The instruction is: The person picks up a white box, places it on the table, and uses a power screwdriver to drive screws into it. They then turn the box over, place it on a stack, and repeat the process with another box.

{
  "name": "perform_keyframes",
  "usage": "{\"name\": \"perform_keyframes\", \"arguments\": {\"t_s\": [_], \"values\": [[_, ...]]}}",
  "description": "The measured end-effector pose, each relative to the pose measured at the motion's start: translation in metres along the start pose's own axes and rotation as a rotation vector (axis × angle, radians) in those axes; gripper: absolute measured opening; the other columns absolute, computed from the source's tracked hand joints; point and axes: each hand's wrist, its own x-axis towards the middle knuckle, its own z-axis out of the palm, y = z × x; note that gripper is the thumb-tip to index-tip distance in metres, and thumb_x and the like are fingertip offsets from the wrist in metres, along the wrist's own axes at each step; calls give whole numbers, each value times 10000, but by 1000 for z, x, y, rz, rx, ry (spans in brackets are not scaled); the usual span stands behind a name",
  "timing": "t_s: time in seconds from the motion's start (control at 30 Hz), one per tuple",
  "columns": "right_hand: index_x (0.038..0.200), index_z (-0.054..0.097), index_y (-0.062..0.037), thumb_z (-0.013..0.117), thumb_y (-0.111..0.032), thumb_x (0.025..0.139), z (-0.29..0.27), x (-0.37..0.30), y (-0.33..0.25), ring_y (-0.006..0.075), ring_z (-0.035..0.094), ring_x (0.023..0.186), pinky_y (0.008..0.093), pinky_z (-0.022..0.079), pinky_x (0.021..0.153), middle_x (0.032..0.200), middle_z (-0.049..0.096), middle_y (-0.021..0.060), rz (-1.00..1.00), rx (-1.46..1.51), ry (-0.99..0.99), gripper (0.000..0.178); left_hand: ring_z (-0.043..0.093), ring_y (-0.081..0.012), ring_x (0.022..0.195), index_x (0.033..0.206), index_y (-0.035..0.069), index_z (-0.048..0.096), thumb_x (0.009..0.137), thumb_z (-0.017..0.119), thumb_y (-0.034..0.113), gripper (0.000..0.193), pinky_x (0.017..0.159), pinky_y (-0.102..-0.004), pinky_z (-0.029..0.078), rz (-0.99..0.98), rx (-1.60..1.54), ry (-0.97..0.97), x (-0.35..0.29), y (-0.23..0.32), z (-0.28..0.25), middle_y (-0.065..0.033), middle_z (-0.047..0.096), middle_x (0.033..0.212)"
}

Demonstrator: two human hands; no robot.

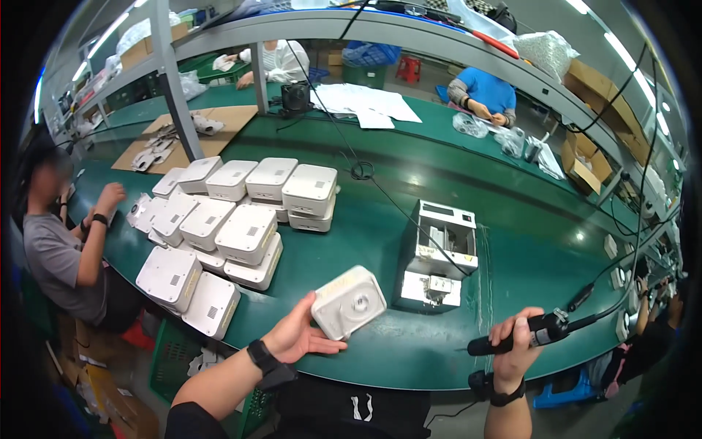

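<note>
My left hand (298,335) grips a white rounded box-shaped housing (342,311) by its left side and lower edge. The housing is tilted, its face with a round opening turned up toward me. My right hand (515,350) is wrapped round a black electric screwdriver (547,331), whose tip points left over the table's front edge. A cable runs from its back end toward the upper right. Between and beyond my hands stands a black and silver screw feeder (446,245), apart from both.
Several white housings (245,233) lie stacked on the green table (365,219) at left. A thin black cable (395,203) hangs across the feeder. A grey shelf frame (175,95) crosses the back. A person (66,241) works at left, and a green crate (172,358) stands below the edge.
</note>
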Motion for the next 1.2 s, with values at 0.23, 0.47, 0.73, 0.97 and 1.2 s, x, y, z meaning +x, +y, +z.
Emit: {"name": "perform_keyframes", "arguments": {"t_s": [0.23, 0.47, 0.73, 0.97, 1.2], "values": [[980, 445, -47, 561, -101, 909, -10, -13, 23, 142, 461, 480, 289, 438, 479, 625, 459, 44, 7, -131, 37, 147, 610, -338, 1124, 1459, 8, 291, 1018, 307, 522, 678, 998, -415, 482, 170, -162, 52, 115, 35, -10, -261, 537, 1304], [971, 438, -46, 547, -114, 913, -19, -13, 23, 140, 450, 478, 289, 429, 474, 620, 448, 41, 32, -97, 36, 141, 569, -289, 1187, 1428, -1, 356, 1003, 514, 326, 560, 1036, -384, 447, 551, 142, 277, 114, 44, 39, -195, 577, 1269], [979, 433, -60, 529, -164, 919, -41, -18, 25, 135, 429, 477, 295, 421, 485, 616, 432, 37, 20, 85, 167, 154, 511, -407, 1190, 1314, 12, 505, 752, 747, 138, 624, 1010, -453, 412, 912, 1822, 1158, -77, -7, -36, -220, 542, 1288], [993, 430, -62, 543, -122, 869, -24, -17, 26, 141, 429, 487, 296, 422, 494, 631, 459, 58, 95, -88, 54, 178, 413, -437, 1296, 1355, -12, 455, 765, 695, 68, 641, 1089, -458, 336, 630, 1972, 1135, -114, -39, -80, -275, 428, 1396], [1006, 430, -66, 609, -141, 859, -18, -11, 19, 145, 462, 524, 316, 444, 545, 677, 488, 60, 60, -68, -66, 243, 455, -395, 1283, 1330, 22, 489, 782, 680, 88, 584, 1081, -492, 355, 767, 2039, 404, -83, -32, -11, -243, 453, 1389]]}}
